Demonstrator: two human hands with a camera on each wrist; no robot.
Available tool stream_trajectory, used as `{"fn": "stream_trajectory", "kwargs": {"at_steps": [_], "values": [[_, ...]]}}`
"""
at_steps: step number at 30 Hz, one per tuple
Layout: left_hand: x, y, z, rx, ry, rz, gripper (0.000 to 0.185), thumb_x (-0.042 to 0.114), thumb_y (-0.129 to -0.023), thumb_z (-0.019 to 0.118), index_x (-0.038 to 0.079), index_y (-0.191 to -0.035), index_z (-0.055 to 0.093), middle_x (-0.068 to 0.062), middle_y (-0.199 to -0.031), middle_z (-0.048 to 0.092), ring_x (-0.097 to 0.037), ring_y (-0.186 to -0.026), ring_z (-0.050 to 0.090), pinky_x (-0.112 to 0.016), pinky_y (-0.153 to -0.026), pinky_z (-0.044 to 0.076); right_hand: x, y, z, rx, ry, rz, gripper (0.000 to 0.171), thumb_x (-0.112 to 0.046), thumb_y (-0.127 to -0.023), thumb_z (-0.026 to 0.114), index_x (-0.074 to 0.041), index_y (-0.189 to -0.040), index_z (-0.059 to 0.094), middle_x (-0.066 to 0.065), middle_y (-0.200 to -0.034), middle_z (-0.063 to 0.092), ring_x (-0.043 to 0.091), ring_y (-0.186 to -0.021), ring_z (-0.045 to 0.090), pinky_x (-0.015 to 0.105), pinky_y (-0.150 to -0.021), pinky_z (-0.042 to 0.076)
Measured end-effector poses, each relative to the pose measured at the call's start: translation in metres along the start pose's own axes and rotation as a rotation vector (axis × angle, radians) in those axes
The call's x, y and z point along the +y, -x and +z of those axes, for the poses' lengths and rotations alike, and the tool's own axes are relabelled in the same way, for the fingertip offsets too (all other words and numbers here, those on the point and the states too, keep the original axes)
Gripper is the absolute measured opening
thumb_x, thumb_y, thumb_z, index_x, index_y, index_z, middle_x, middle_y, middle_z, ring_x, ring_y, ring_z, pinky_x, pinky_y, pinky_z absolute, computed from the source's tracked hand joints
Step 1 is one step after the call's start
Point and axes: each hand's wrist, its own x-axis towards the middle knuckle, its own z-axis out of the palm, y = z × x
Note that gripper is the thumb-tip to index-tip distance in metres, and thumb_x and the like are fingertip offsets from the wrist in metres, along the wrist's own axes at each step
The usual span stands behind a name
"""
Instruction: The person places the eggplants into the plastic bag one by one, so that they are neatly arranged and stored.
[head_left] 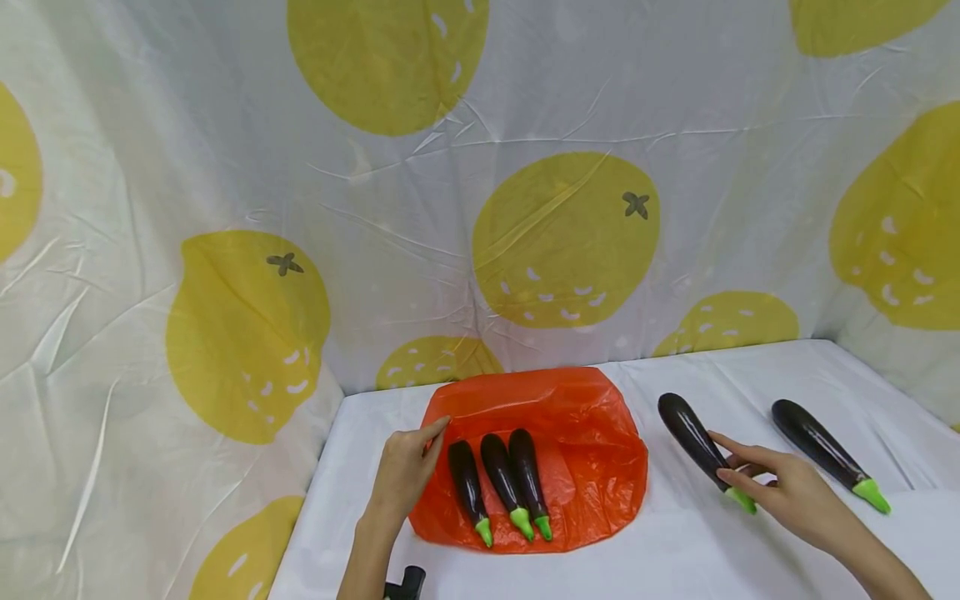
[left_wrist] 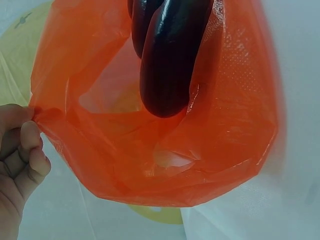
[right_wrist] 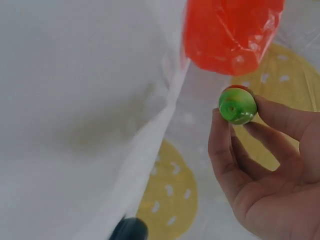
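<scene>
Left hand (head_left: 405,473) pinches the near-left edge of the orange bag (head_left: 592,450), thumb and fingers clamped on the plastic; the left wrist view shows the fold caught between fingertips (left_wrist: 30,145). Right hand (head_left: 787,492) grips the stem end of an eggplant (head_left: 693,437), fingers curled round the green cap (right_wrist: 237,105), which the right wrist view shows end-on. That eggplant lies on the white cloth (head_left: 675,550), just right of the bag, not lifted as far as I can tell.

Three eggplants (head_left: 501,479) lie side by side on or in the bag, green caps toward the person; whether under the top layer of plastic, cannot tell from the head view, though the wrist view looks into the open bag mouth with dark fruit inside. One more eggplant (head_left: 825,454) sits farther right on the cloth, apart from both hands.

Judged progress: three of five bagged, the fourth in hand, the fifth untouched. So past halfway, two left.

Behind, a white backdrop with yellow citrus prints (head_left: 566,237). No brand, label or readable writing anywhere.
</scene>
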Motion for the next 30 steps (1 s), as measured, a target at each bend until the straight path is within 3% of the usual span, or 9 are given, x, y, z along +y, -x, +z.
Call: {"fn": "stream_trajectory", "kwargs": {"at_steps": [13, 20, 25, 30], "values": [[0.002, -0.002, -0.001, -0.030, 0.015, -0.026, 0.031, -0.003, -0.088, 0.077, 0.001, -0.119, 0.077, -0.009, -0.072, 0.074, 0.000, -0.055, 0.040, -0.013, -0.057, 0.050, -0.041, 0.002, 0.006, -0.155, -0.145, 0.053, 0.051, -0.021, -0.096, 0.073, -0.001, -0.142, 0.061, 0.000, -0.098, 0.076, -0.003, -0.079, 0.057, 0.024, -0.060, 0.052], [0.003, -0.003, -0.002, -0.024, 0.015, -0.013, 0.031, -0.005, -0.088, 0.077, 0.000, -0.119, 0.077, -0.007, -0.064, 0.067, 0.000, -0.053, 0.034, -0.013, -0.051, 0.042, -0.048, 0.002, 0.012, -0.205, -0.252, -0.092, 0.046, -0.015, -0.099, 0.070, 0.001, -0.141, 0.061, -0.010, -0.091, 0.074, 0.000, -0.082, 0.060, 0.024, -0.060, 0.051], [0.001, -0.003, -0.001, -0.019, 0.013, -0.006, 0.032, -0.006, -0.087, 0.077, 0.000, -0.119, 0.077, -0.007, -0.064, 0.068, 0.001, -0.053, 0.033, -0.013, -0.051, 0.041, -0.059, -0.003, 0.020, -0.312, -0.291, -0.044, 0.048, -0.020, -0.101, 0.068, -0.001, -0.144, 0.059, -0.003, -0.097, 0.074, -0.001, -0.084, 0.059, 0.024, -0.063, 0.051], [0.000, -0.002, 0.000, -0.021, 0.009, -0.017, 0.032, -0.006, -0.087, 0.077, 0.001, -0.118, 0.078, -0.005, -0.061, 0.066, 0.001, -0.053, 0.030, -0.013, -0.050, 0.039, -0.074, -0.013, 0.032, -0.355, -0.276, 0.028, 0.049, -0.024, -0.098, 0.071, -0.002, -0.141, 0.063, 0.003, -0.103, 0.075, 0.001, -0.086, 0.060, 0.022, -0.065, 0.050]]}}
